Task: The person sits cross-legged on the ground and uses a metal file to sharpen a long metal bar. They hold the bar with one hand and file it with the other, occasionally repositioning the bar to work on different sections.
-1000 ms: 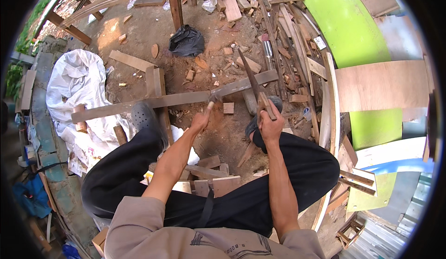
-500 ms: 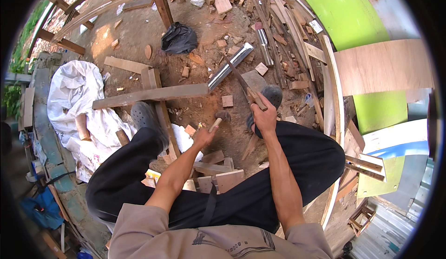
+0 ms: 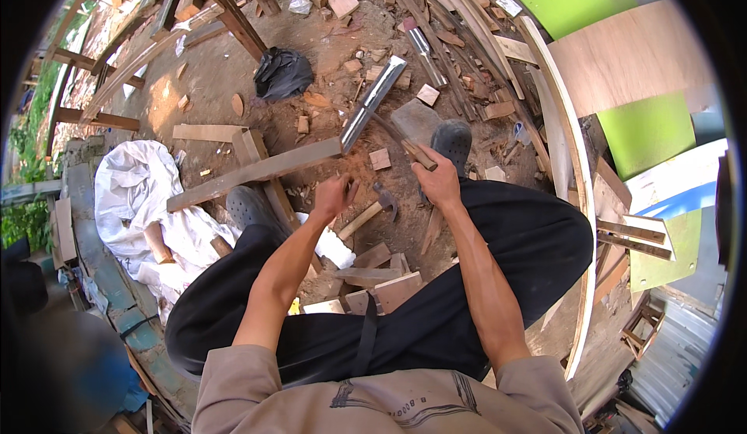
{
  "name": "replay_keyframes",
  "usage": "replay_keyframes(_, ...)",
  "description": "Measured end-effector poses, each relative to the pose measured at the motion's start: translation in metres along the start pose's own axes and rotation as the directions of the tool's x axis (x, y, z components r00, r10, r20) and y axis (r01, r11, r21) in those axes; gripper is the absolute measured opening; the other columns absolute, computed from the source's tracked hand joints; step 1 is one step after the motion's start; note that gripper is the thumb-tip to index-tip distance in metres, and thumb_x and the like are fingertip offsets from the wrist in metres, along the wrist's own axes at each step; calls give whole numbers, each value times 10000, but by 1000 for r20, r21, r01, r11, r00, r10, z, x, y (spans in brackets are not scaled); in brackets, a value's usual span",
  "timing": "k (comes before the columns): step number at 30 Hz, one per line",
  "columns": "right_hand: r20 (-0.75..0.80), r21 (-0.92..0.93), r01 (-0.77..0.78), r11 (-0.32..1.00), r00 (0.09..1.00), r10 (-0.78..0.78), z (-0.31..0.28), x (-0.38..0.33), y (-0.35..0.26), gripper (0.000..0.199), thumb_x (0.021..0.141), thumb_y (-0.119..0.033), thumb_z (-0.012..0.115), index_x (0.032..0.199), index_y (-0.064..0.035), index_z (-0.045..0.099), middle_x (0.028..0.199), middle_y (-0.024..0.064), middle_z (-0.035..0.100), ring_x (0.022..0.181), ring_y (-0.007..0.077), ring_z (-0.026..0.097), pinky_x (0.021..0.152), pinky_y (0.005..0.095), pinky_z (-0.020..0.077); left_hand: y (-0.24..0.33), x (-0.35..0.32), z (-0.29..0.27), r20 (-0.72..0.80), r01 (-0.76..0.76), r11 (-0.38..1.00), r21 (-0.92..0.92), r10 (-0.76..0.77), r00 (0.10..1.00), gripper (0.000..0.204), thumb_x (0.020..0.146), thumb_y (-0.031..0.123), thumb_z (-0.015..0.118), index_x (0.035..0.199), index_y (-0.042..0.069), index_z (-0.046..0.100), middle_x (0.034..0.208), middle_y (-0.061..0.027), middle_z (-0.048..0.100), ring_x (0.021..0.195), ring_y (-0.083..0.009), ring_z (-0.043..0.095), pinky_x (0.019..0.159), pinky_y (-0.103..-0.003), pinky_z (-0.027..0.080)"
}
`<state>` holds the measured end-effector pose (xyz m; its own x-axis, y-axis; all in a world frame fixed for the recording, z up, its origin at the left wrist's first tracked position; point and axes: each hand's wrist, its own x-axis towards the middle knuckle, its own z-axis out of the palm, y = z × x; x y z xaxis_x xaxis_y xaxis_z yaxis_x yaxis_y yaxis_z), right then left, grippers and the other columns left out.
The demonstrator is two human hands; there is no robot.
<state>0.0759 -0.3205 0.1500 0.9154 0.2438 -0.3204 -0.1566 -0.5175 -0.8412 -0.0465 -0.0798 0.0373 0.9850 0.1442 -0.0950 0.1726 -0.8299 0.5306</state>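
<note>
My right hand is closed round the wooden handle of a tool with a long, narrow dark blade, angled forward and left; I cannot tell its exact kind. The fingers of my left hand are curled closed near the end of a timber; anything inside them is hidden. Below and right of that hand, a claw hammer with a pale wooden handle lies on the ground. The long timber rests across another wood piece. A shiny metal channel extends from its right end.
Wood offcuts lie between my legs. A white sack is at the left, and a black plastic bag lies ahead. Long boards and a curved wooden edge border the right, beside green and plywood panels.
My left hand has let go of the hammer, now lying on the ground, and has moved forward. The view has shifted slightly; my right hand still holds the bladed tool.
</note>
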Motion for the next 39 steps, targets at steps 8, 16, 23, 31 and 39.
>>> replay_keyframes(8, -213, 75, 119, 990, 972, -100, 2, 1, -26, 492, 880, -186, 672, 1331, 3, 617, 1161, 262, 700, 1090, 346, 699, 916, 371, 529, -16, 128, -21, -174, -10, 952, 305, 66, 983, 362, 885, 368, 711, 1120, 95, 673, 980, -142, 688, 920, -355, 678, 794, -475, 542)
replay_keyframes(16, -301, 97, 32, 995, 954, -2, 10, 6, -24, 513, 916, -196, 656, 1374, 20, 575, 1243, 244, 677, 1132, 315, 673, 957, 360, 507, -19, 219, 12, 446, 369, 836, 406, -533, 718, 833, 875, 546, 707, 1445, 0, 440, 1283, -213, 658, 1166, -350, 655, 975, -463, 529)
replay_keyframes(23, -295, 126, 46, 991, 955, -7, 15, 8, -39, 517, 932, -191, 642, 1377, 57, 551, 1278, 257, 657, 1194, 308, 648, 1001, 350, 484, -32, 231, 36, 432, 277, 884, 377, -433, 791, 848, 877, 578, 679, 1392, -49, 433, 1209, -235, 677, 1138, -387, 659, 955, -481, 530)
replay_keyframes(31, -391, 153, 112, 982, 919, -44, 13, 6, -42, 515, 918, -177, 653, 1368, 53, 553, 1241, 280, 661, 1153, 370, 665, 964, 390, 510, -18, 219, -12, 435, 413, 904, 112, -418, 798, 779, 863, 616, 649, 1190, -88, 584, 1081, -291, 689, 1018, -421, 677, 857, -495, 526)
replay_keyframes(39, -310, 98, 57, 994, 950, -24, 14, 1, -38, 564, 931, -243, 653, 1420, 13, 535, 1322, 203, 644, 1210, 314, 629, 1015, 382, 479, 4, 190, -68, 41, 216, 762, -611, -242, 969, 666, 930, 548, 613, 1203, -59, 579, 1000, -178, 669, 885, -286, 639, 784, -406, 504)
